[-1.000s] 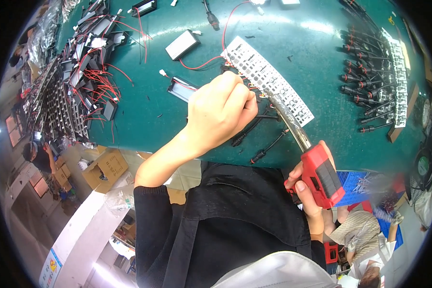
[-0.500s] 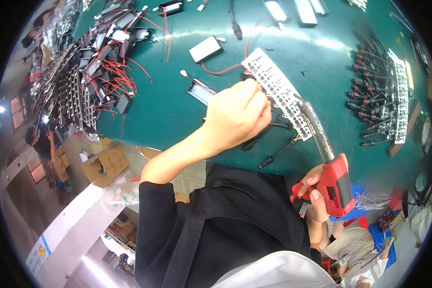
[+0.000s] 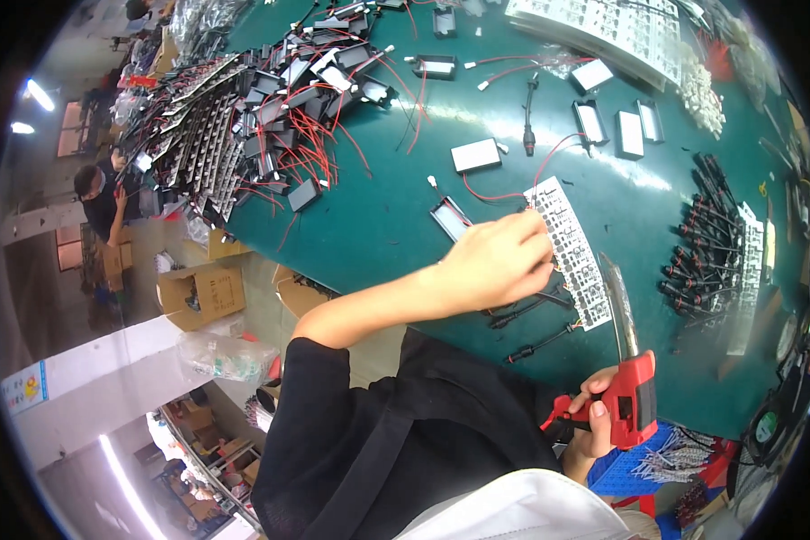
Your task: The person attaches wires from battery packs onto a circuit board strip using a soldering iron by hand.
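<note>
A white circuit board panel (image 3: pixel 578 270) with rows of dark pads lies on the green table in front of me. My left hand (image 3: pixel 504 261) is closed at its left edge, fingertips pinched; whatever they hold is hidden. In my right hand (image 3: pixel 594 430) is a red and black soldering gun (image 3: pixel 633 396), its metal barrel pointing up beside the panel's right edge. Short black cables with plugs (image 3: pixel 540 346) run from the panel's lower left side. Red wires link its upper end to a white-faced black case (image 3: pixel 476 156) and another case (image 3: pixel 590 122).
Black cases with red wires (image 3: pixel 283 117) are heaped at the left, beside stacked board strips (image 3: pixel 193 135). At the right lies another panel with several black cables (image 3: pixel 697 243). More white panels (image 3: pixel 603 31) and small white connectors (image 3: pixel 700 94) sit at the far side.
The soldering gun's tip has drawn back from over the panel to beyond its right edge. My left hand stays at the left edge. The whole view has shifted, showing more of the table's far side.
</note>
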Demonstrator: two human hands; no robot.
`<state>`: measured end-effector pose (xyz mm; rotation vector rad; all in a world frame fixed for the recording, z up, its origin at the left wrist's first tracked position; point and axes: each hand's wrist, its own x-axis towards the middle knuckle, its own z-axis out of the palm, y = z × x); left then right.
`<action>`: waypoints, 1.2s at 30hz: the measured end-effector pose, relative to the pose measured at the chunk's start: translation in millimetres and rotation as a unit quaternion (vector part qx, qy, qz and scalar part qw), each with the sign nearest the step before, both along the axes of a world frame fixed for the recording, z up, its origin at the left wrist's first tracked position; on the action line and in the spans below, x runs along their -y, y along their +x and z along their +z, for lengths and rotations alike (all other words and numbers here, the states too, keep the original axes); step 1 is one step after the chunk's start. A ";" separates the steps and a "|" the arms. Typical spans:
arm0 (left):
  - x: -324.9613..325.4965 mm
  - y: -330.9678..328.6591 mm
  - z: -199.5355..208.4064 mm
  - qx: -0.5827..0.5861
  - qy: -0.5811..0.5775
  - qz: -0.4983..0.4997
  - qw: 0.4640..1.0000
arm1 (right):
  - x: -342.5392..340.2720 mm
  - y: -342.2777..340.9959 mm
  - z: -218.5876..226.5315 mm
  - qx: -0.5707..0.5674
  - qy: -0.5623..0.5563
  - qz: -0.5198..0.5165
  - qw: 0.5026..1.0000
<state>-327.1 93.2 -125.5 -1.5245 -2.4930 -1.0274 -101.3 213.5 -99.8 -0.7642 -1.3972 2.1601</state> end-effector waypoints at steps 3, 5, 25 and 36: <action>16.9 -56.5 19.7 -0.022 -0.020 -0.062 0.998 | -3.1 6.3 -2.3 -0.015 0.021 -0.014 1.000; 40.2 -116.0 33.8 -0.195 -0.106 -0.075 0.972 | -4.9 8.3 -1.8 -0.018 0.024 -0.015 0.999; 47.2 -144.3 40.1 0.382 0.339 0.146 0.847 | -10.9 25.4 1.3 0.051 -0.018 -0.025 0.998; 59.2 -116.1 80.9 0.255 0.406 0.050 0.876 | -8.0 20.0 3.5 0.067 0.012 -0.032 0.997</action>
